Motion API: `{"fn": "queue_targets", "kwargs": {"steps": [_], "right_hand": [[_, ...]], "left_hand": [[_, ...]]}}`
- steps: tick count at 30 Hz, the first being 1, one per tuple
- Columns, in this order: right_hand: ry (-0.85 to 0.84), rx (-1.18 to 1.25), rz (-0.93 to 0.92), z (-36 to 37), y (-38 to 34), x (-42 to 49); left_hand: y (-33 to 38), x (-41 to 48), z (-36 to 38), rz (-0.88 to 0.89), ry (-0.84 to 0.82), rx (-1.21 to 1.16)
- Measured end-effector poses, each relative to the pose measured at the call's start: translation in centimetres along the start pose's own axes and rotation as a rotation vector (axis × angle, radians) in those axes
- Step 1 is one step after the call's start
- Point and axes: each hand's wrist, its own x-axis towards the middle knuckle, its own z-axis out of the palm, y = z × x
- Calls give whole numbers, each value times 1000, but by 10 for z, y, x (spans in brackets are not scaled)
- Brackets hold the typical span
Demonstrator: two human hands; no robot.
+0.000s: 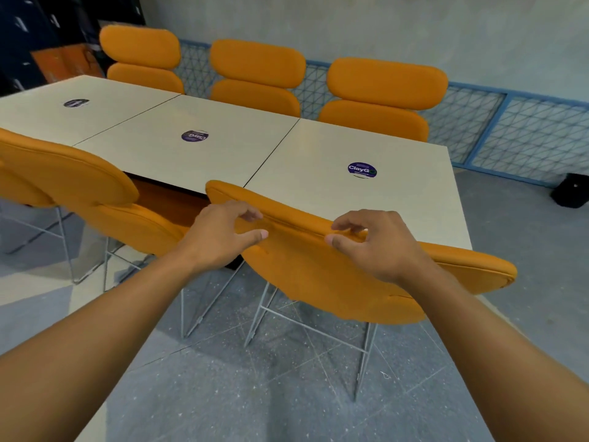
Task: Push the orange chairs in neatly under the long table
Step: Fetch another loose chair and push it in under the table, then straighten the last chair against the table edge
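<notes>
Fingers of left hand [220, 237] and right hand [376, 247] curl over the orange chair [318, 282], gripping its top edge.

A blue mesh railing [526, 129] lines the grey wall [414, 27], a black object [570, 194] on the floor [287, 393] nearby.

Communal seating area of the canteen or office-pantry type. A long table [318, 145], formed of three pale tabletops joined edge to edge, bears a round purple "ClayGo" sticker [362, 170] near the middle of each tabletop. Matching orange chairs [385, 81] on wire legs line both long edges. A blue mesh railing [526, 129] runs along a bare grey wall [414, 23]; the floor [255, 393] is speckled grey.
</notes>
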Motion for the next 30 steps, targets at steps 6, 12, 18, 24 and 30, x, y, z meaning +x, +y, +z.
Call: {"fn": "queue_targets", "kwargs": {"steps": [6,12,18,24,30], "right_hand": [[-72,20,-31,47,-60,18],[-147,5,-28,103,-112,38],[-182,24,-52,148,-160,63],[-208,36,-110,174,-197,100],[-166,60,-138,193,-232,156]], "left_hand": [[-59,-24,-46,-35,7,6],[-121,-46,-98,-70,29,12],[-179,-64,-142,-108,51,13],[-217,-61,-175,-115,110,21],[-251,-33,-210,-92,182,71]]}}
